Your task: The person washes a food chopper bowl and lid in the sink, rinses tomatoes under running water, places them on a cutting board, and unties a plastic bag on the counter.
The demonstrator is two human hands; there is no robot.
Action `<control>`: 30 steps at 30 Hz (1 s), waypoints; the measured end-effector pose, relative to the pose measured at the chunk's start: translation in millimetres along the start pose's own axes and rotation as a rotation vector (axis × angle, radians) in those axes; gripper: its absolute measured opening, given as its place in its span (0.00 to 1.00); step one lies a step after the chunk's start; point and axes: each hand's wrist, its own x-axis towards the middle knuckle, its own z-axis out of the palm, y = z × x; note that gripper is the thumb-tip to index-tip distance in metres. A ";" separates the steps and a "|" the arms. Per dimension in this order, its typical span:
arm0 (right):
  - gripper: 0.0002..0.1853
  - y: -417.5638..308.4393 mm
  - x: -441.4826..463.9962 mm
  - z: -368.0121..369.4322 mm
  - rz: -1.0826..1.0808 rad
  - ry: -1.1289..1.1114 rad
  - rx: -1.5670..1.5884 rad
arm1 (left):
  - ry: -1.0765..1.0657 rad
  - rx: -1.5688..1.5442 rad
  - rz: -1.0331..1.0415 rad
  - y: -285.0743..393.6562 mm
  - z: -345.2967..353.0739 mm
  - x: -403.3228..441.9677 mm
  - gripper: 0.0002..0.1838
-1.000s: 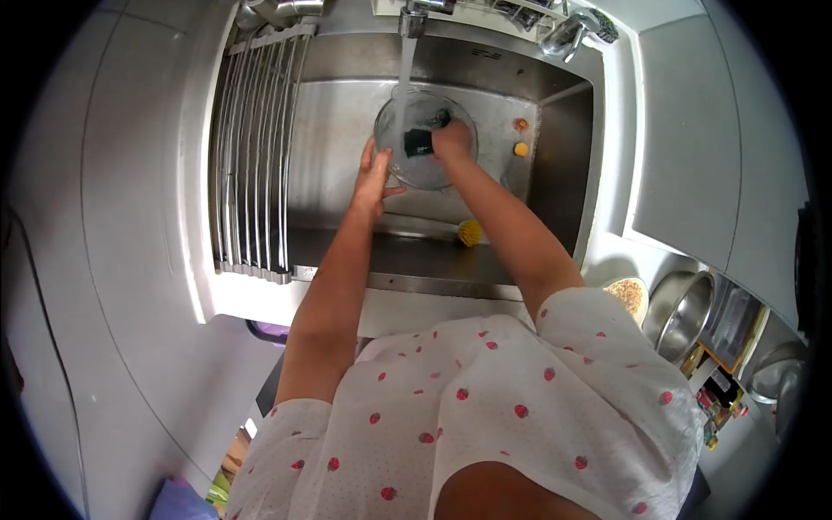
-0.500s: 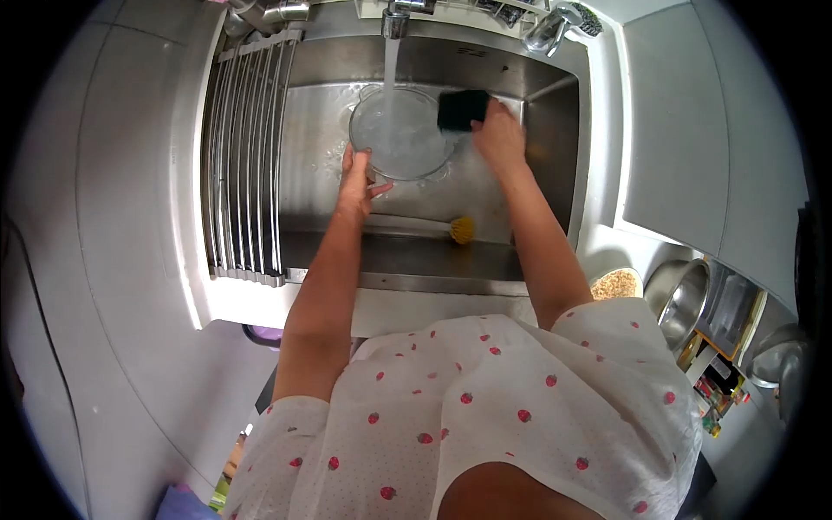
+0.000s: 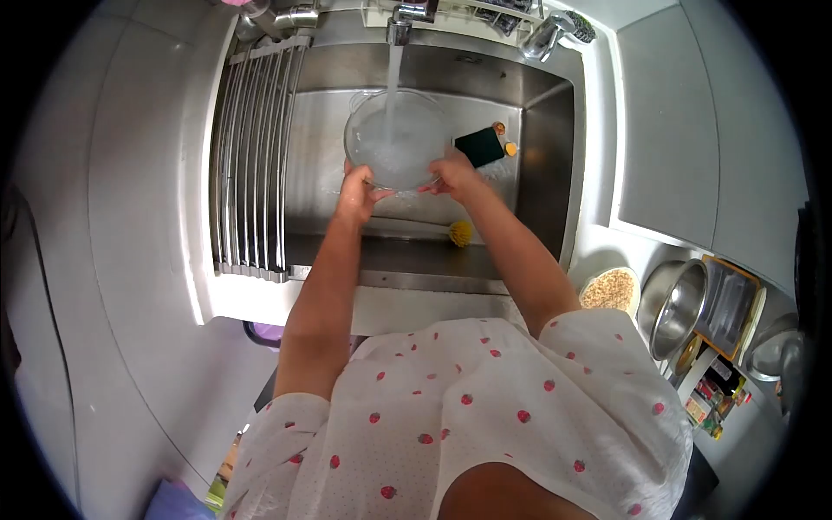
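Water runs from the faucet (image 3: 399, 31) into a round clear glass bowl (image 3: 407, 143) in the steel sink. My left hand (image 3: 357, 192) grips the bowl's lower left rim. On its lower right rim, my right hand (image 3: 452, 173) is closed, fingers partly hidden behind the glass. A dark green scrub pad (image 3: 479, 147) lies on the sink floor just right of the bowl. Beside the pad are a yellow cap (image 3: 510, 149) and a small reddish item (image 3: 498, 128). Below the bowl lies a brush with a yellow head (image 3: 460, 233).
A metal roll-up rack (image 3: 256, 165) covers the sink's left side. At the back right stands a second tap (image 3: 546, 36). Right of the sink are a bowl of grains (image 3: 611, 289), a steel bowl (image 3: 679, 309) and a clear container (image 3: 730, 308).
My right hand has let go of the green pad, now lying in the sink, and has moved left onto the bowl's rim. My left hand stays at the bowl.
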 end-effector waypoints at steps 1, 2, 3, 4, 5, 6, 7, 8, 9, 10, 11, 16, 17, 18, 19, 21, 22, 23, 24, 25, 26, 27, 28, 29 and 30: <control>0.32 -9.8 -14.9 7.1 -0.110 0.089 -0.119 | 0.032 -0.007 0.033 -4.8 -0.8 4.6 0.35; 0.32 -10.0 -19.2 8.9 -0.113 0.085 -0.121 | 0.063 -0.013 0.065 -9.4 -2.1 8.9 0.34; 0.34 -10.7 -22.8 8.3 -0.314 0.211 -0.318 | 0.063 -0.014 0.071 -16.2 -6.4 16.9 0.34; 0.36 -11.7 -25.2 7.1 -0.516 0.338 -0.515 | 0.035 -0.071 0.090 -22.1 -9.0 25.0 0.30; 0.36 -11.4 -26.2 5.2 -0.521 0.340 -0.516 | 0.004 -0.128 0.109 -27.9 -11.6 32.1 0.27; 0.37 -10.4 -28.6 3.4 -0.674 0.394 -0.654 | -0.002 -0.127 0.110 -26.8 -6.1 29.5 0.27; 0.37 -9.5 -31.9 1.6 -0.824 0.448 -0.794 | 0.027 -0.149 0.081 -26.5 0.3 26.8 0.26; 0.37 -9.5 -35.5 -0.1 -0.830 0.455 -0.796 | 0.055 -0.172 0.055 -24.9 7.6 25.9 0.26; 0.37 -12.7 -45.3 1.8 -0.924 0.494 -0.881 | 0.047 -0.172 0.060 -17.0 20.1 17.6 0.26; 0.37 -14.4 -54.8 4.0 -1.014 0.531 -0.965 | 0.104 -0.147 0.064 -6.8 33.6 3.4 0.23; 0.37 -14.8 -62.4 5.0 -1.016 0.535 -0.964 | 0.161 -0.122 0.068 -1.4 40.2 -5.8 0.21; 0.35 -16.2 -92.6 9.1 -1.169 0.543 -1.029 | -0.016 -0.172 0.111 15.7 43.0 -10.8 0.25; 0.35 -15.0 -94.0 9.2 -1.174 0.544 -1.029 | -0.078 -0.231 0.132 21.5 47.2 -18.2 0.27; 0.35 -12.7 -93.4 8.7 -1.290 0.585 -1.051 | -0.079 -0.232 0.137 21.5 47.1 -18.5 0.27; 0.35 -10.9 -92.7 8.6 -1.405 0.624 -1.072 | -0.115 -0.325 0.156 21.3 46.8 -17.0 0.28; 0.33 -10.2 -92.7 9.8 -1.467 0.625 -1.056 | -0.151 -0.422 0.180 20.4 43.8 -14.5 0.30; 0.32 -9.9 -92.6 10.6 -1.524 0.626 -1.039 | -0.171 -0.351 0.223 19.8 40.6 -13.2 0.30; 0.32 -8.8 -92.0 11.3 -1.528 0.622 -1.040 | -0.189 -0.280 0.265 18.7 37.4 -11.9 0.30; 0.31 -7.8 -91.3 12.1 -1.547 0.617 -1.045 | -0.187 -0.283 0.269 20.4 37.8 -15.9 0.30; 0.30 -7.7 -91.5 13.0 -1.564 0.612 -1.050 | -0.150 -0.281 0.266 21.2 37.6 -20.6 0.30; 0.30 -8.4 -92.5 14.4 -1.565 0.607 -1.052 | -0.111 -0.280 0.263 21.2 37.6 -25.4 0.30; 0.30 -10.6 -95.8 17.7 -1.453 0.581 -0.998 | -0.108 -0.284 0.264 21.7 34.9 -30.1 0.30; 0.30 -11.4 -97.8 19.6 -1.340 0.557 -0.942 | -0.110 -0.223 0.254 24.4 29.8 -35.0 0.30; 0.30 -13.6 -94.1 18.6 -1.340 0.554 -0.942 | -0.111 -0.161 0.243 27.7 25.2 -39.3 0.31; 0.32 -19.1 -88.7 17.7 -1.246 0.480 -0.855 | -0.108 -0.161 0.241 30.9 20.7 -43.0 0.31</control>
